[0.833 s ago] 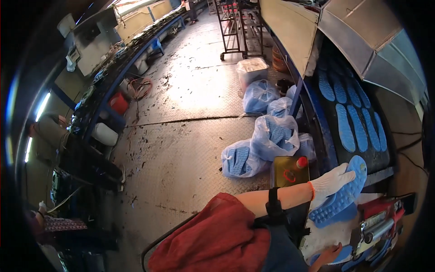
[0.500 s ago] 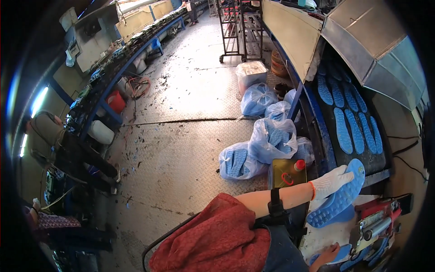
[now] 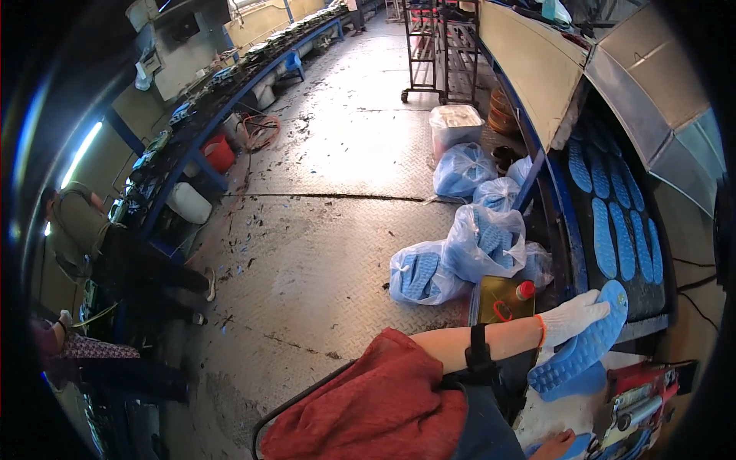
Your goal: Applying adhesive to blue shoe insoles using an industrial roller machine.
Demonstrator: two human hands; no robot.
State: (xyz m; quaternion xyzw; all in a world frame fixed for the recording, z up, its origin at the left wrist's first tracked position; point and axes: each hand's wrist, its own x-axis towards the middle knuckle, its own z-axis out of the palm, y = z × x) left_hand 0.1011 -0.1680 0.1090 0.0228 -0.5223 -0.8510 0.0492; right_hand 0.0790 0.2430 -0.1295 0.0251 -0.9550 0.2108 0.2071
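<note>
My left hand, in a white knitted glove with an orange cuff, is closed on the upper end of a blue studded shoe insole. That insole is tilted, and a smoother blue piece shows just below it. At the lower edge, my bare right hand has its fingers bent over another blue insole; the picture's edge cuts off part of this hand. Beside it stands a red-framed machine with a metal roller.
Several insoles lie in rows on a black conveyor under a metal hood. Tied bags of blue insoles and a yellowish can with a red cap stand left of it. Another person is at the left bench.
The whole view has shifted, with the scene sliding right. My left hand keeps its hold on the insole. My right hand now sits lower, more cut off by the edge.
</note>
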